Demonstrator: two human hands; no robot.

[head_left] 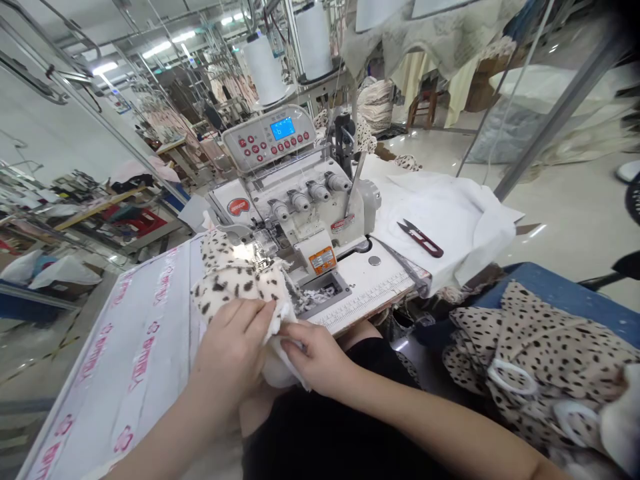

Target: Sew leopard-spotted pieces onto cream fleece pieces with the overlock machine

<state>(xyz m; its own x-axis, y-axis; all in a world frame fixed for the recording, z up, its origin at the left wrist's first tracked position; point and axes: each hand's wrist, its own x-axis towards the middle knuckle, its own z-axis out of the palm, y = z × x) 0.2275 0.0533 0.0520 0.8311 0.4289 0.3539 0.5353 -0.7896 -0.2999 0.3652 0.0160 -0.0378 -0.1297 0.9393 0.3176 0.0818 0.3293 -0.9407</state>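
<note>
A cream fleece piece with dark spots [227,277] lies in front of the needle area of a white overlock sewing machine [300,200]. My left hand [233,350] rests on top of the fabric's near end, fingers pressing it down. My right hand [315,353] pinches the white edge of the same fabric at the table's front edge, right beside the left hand. The far end of the fabric sits under the presser foot, lit by the machine lamp.
Red-handled thread snips [423,239] lie on white cloth [465,220] to the machine's right. A pile of spotted fabric pieces [535,353] sits on a blue surface at right. White table with pink printed film [135,347] stretches left. Thread cones [265,67] stand behind.
</note>
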